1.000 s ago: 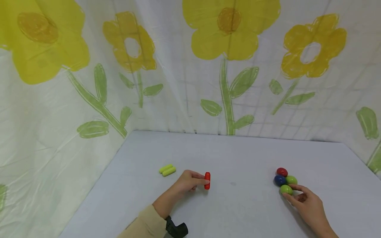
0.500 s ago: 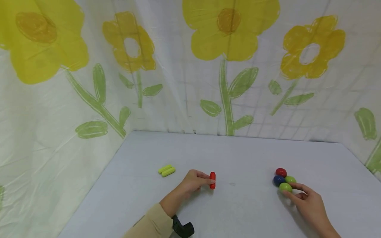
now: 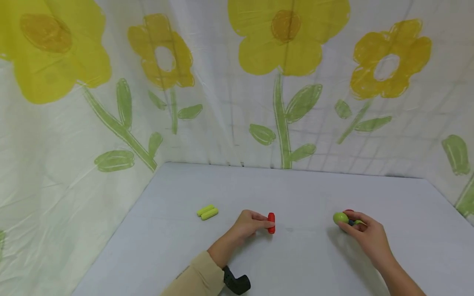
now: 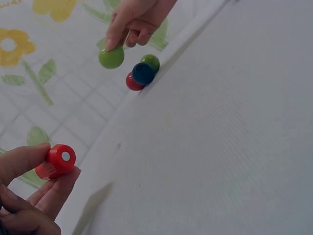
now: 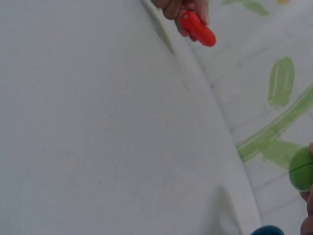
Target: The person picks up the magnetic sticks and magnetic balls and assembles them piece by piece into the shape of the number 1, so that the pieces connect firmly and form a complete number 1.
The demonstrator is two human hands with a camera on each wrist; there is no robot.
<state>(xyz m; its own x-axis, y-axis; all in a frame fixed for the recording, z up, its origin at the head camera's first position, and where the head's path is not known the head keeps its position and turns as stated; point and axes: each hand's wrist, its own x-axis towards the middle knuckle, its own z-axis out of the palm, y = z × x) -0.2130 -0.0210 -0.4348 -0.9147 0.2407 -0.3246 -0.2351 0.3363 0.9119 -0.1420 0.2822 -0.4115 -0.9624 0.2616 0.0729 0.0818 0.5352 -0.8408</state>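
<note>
My left hand (image 3: 249,225) pinches a short red rod (image 3: 271,218) upright between thumb and fingers, just above the table. A pale round spot shows on the end of that rod in the left wrist view. To the right, my right hand (image 3: 371,240) pinches a glossy green ball (image 3: 340,218) between thumb and fingertips, lifted off the table. Behind that hand lie a red ball (image 4: 133,82), a dark blue ball (image 4: 143,74) and a second green ball (image 4: 151,61), bunched together. In the head view the right fingers partly hide them. Rod and held ball are apart.
Two yellow-green rods (image 3: 210,213) lie side by side on the white table (image 3: 296,263), left of my left hand. A black device (image 3: 238,284) sits at my left wrist. A flower-printed curtain (image 3: 222,139) hangs behind the table and along its left side.
My right hand has lifted the green ball from the cluster and carried it left. My left hand has moved to the right with the red rod.
</note>
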